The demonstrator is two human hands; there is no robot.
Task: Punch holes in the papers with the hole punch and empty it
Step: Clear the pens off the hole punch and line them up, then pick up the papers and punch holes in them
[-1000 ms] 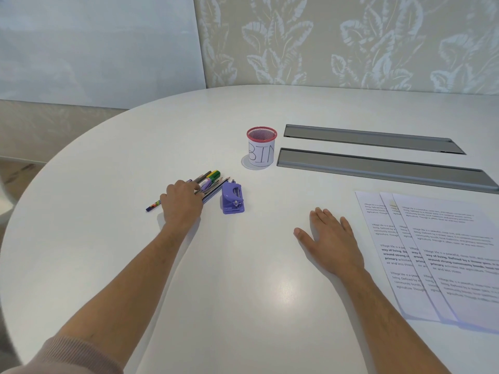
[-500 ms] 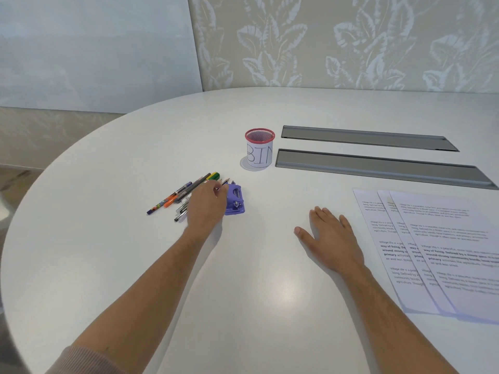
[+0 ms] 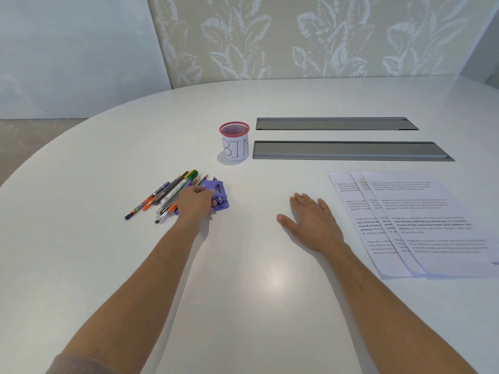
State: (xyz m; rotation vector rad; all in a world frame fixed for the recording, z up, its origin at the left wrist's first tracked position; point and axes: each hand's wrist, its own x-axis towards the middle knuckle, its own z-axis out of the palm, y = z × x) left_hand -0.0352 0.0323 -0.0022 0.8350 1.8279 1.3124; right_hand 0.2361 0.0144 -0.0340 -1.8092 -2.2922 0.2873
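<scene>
A small purple hole punch lies on the white table, left of centre. My left hand is curled around its left side, fingers on it. Three printed papers lie fanned and overlapping at the right. My right hand rests flat on the table between the punch and the papers, fingers apart, holding nothing. Behind the punch stands a red mesh cup wrapped in white paper marked BIN.
A bunch of pens and pencils lies just left of the punch, partly under my left hand. Two long grey slots are set into the table behind the papers. The table's curved edge runs along the left.
My left hand has slid right from the pens onto the hole punch and closed around it. My right hand has stayed flat in place.
</scene>
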